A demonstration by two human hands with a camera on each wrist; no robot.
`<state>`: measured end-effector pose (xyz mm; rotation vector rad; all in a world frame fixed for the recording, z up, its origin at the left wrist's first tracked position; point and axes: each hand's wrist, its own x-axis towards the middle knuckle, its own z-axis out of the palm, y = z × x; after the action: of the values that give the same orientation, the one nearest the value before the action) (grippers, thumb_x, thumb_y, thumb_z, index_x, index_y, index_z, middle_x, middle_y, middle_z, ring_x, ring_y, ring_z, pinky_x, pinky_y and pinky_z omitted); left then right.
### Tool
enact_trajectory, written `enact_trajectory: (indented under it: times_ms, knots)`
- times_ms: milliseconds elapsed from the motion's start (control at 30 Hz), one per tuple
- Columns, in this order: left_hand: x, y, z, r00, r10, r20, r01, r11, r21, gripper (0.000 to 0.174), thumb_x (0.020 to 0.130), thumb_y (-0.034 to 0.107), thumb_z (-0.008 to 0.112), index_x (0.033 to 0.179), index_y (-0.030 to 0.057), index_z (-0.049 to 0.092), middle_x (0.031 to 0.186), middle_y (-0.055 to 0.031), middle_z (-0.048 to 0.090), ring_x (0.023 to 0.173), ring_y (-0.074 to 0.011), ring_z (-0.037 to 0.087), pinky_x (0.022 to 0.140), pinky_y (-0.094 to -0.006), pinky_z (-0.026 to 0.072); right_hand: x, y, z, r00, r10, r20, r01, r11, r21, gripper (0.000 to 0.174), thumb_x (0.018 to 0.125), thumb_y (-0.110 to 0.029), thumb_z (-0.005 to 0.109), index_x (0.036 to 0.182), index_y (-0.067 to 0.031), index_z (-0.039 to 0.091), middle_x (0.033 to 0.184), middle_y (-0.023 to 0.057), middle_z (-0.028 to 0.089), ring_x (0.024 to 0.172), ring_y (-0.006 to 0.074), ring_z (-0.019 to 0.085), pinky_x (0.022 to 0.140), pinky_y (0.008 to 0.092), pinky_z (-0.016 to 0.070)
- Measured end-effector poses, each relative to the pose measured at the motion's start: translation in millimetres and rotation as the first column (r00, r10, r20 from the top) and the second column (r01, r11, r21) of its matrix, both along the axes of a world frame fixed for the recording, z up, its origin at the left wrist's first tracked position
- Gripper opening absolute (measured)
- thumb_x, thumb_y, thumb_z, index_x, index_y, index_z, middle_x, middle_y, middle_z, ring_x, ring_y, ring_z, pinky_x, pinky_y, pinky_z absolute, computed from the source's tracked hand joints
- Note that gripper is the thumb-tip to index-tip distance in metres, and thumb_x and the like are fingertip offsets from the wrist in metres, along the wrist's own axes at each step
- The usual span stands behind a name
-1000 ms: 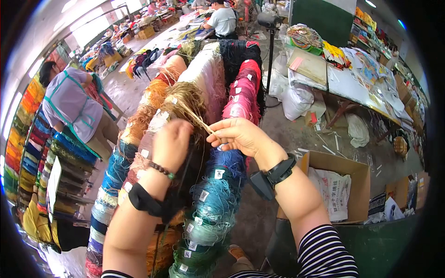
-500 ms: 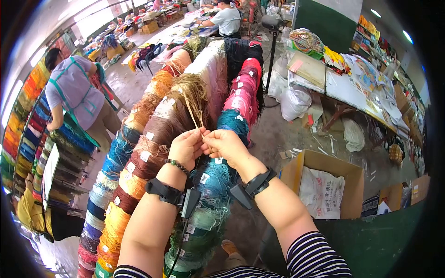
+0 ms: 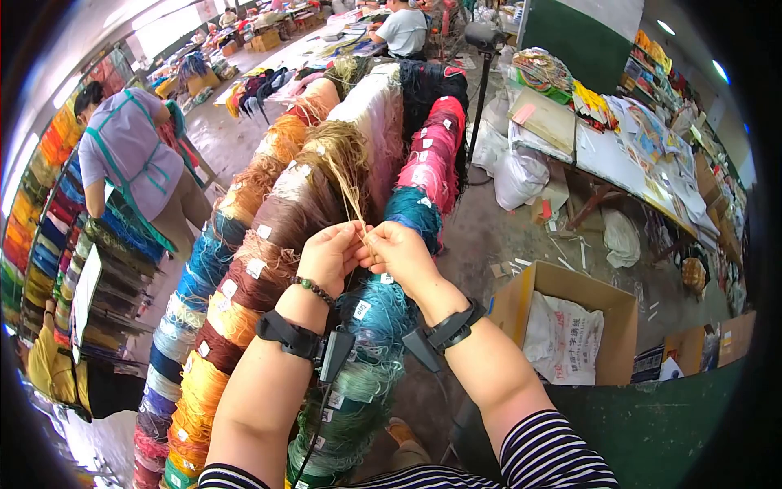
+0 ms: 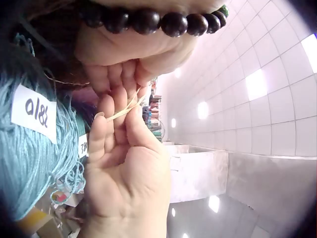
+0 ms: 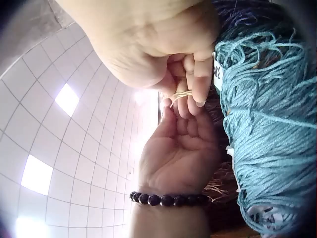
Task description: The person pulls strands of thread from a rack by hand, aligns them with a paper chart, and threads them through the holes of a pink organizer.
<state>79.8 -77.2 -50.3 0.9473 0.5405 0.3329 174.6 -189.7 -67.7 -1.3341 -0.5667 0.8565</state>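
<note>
A thin bundle of pale tan thread [image 3: 348,189] stretches down from an olive-tan hank [image 3: 334,145] on the middle rack row to my two hands. My left hand [image 3: 327,254], with a dark bead bracelet, pinches the lower end of the thread. Fingertip to fingertip with it, my right hand [image 3: 397,251] pinches the same strands. In the left wrist view the thread ends [image 4: 121,113] cross between the fingers of both hands. The right wrist view shows short loose ends [image 5: 182,93] at the right fingertips. Teal hanks [image 3: 376,314] with white number tags hang just below the hands.
Rows of coloured hanks run away from me, including brown ones [image 3: 281,208] at left. A cardboard box [image 3: 607,330] with a white sack stands at right, before a paper-covered table [image 3: 603,147]. A person in an apron [image 3: 130,159] stands at left among more thread racks.
My left hand has come down from the hank to meet the right hand, and both now pinch the thread end. Over the last half second the hands have barely shifted.
</note>
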Motion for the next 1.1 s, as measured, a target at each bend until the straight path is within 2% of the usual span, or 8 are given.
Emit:
enact_trajectory:
  times_ms: [167, 867, 967, 1033, 1067, 1100]
  knots:
    - [2, 3, -1, 0.997, -0.068, -0.026, 0.069, 0.997, 0.047, 0.018, 0.095, 0.016, 0.056, 0.098, 0.0009, 0.064, 0.089, -0.0058, 0.067, 0.076, -0.0141, 0.065, 0.069, -0.0257, 0.0533, -1, 1, -7, 0.998, -0.021, 0.061, 0.02, 0.999, 0.03, 0.019, 0.097, -0.017, 0.051, 0.092, -0.0001, 0.058, 0.079, 0.0076, 0.066, 0.066, 0.0136, 0.064, 0.057, 0.0258, 0.0508]
    - [1, 6, -12, 0.998, -0.046, -0.03, 0.046, 0.999, 0.011, 0.018, 0.098, 0.017, 0.049, 0.1, 0.0029, 0.059, 0.09, -0.0072, 0.066, 0.076, -0.0156, 0.064, 0.07, -0.0297, 0.0554, -3, 2, -6, 0.998, -0.048, 0.049, 0.047, 0.999, 0.025, 0.019, 0.097, -0.017, 0.05, 0.092, -0.0001, 0.058, 0.076, 0.0068, 0.066, 0.062, 0.0123, 0.062, 0.056, 0.0253, 0.0504]
    - [4, 1, 2, 0.993, -0.019, -0.117, 0.022, 0.999, 0.026, 0.019, 0.098, 0.019, 0.05, 0.101, 0.0044, 0.06, 0.091, -0.0045, 0.066, 0.077, -0.0141, 0.063, 0.071, -0.0292, 0.0544, -2, 3, -12, 0.992, -0.033, 0.122, 0.031, 0.999, 0.015, 0.018, 0.096, -0.017, 0.052, 0.093, 0.0001, 0.058, 0.076, 0.0071, 0.066, 0.063, 0.0128, 0.062, 0.057, 0.025, 0.0507]
    - [8, 7, 10, 0.995, 0.023, -0.101, -0.01, 0.992, 0.127, 0.018, 0.098, 0.02, 0.05, 0.103, 0.0061, 0.06, 0.092, -0.0025, 0.066, 0.078, -0.0126, 0.062, 0.072, -0.0288, 0.0535, -2, 2, -14, 0.977, -0.014, 0.212, 0.016, 1.0, -0.009, 0.017, 0.095, -0.016, 0.054, 0.093, 0.0001, 0.059, 0.079, 0.0075, 0.066, 0.066, 0.0129, 0.063, 0.059, 0.0247, 0.0509]
    - [9, 11, 16, 0.995, 0.044, -0.092, -0.027, 0.984, 0.178, 0.018, 0.097, 0.021, 0.05, 0.103, 0.0069, 0.06, 0.092, -0.0015, 0.066, 0.079, -0.0119, 0.062, 0.073, -0.0286, 0.053, -3, 2, -11, 0.984, -0.024, 0.176, 0.024, 1.0, 0.0, 0.016, 0.094, -0.015, 0.054, 0.095, 0.0002, 0.059, 0.081, 0.0076, 0.066, 0.068, 0.0129, 0.063, 0.06, 0.0251, 0.0511]
    - [9, 12, 24, 0.981, 0.149, -0.127, -0.132, 0.982, 0.131, 0.016, 0.098, 0.021, 0.05, 0.102, 0.0092, 0.06, 0.087, 0.0019, 0.064, 0.079, -0.01, 0.061, 0.074, -0.0283, 0.052, -4, 0, -6, 0.99, -0.035, 0.139, 0.034, 0.999, 0.01, 0.016, 0.094, -0.015, 0.055, 0.097, 0.0003, 0.059, 0.082, 0.0078, 0.066, 0.07, 0.013, 0.063, 0.06, 0.0254, 0.0512]
